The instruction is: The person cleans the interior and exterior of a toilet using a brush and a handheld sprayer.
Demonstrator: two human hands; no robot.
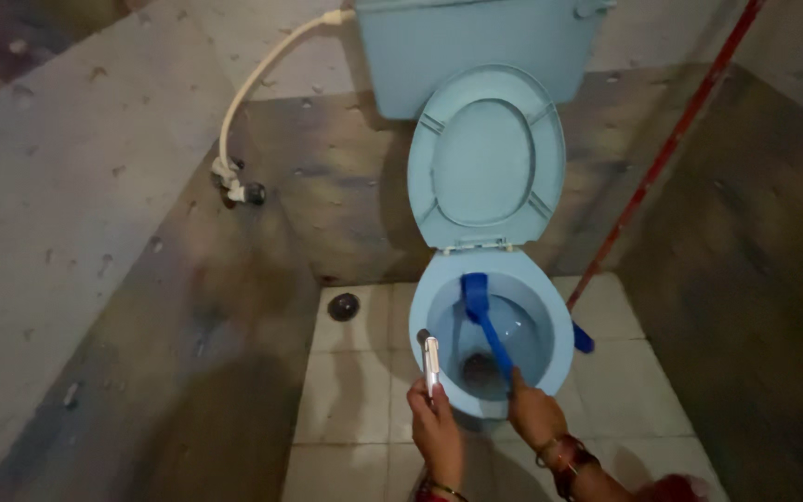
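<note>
Head view: right hand (533, 416) is clamped on the blue toilet brush (485, 321), whose handle runs up and away into the toilet bowl (559, 349). Left hand (437, 429), just beside, grips a hand sprayer (431, 364) pointing at the bowl's near rim.

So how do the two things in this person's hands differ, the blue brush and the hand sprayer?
The blue brush is long and dark blue; the hand sprayer is short and pale, metallic-looking. The right hand holds the brush slanted, with its head down inside the toilet bowl; the left hand holds the sprayer near upright at the bowl's rim, outside the basin. Both are gripped at their lower ends and aimed at the bowl.
</note>
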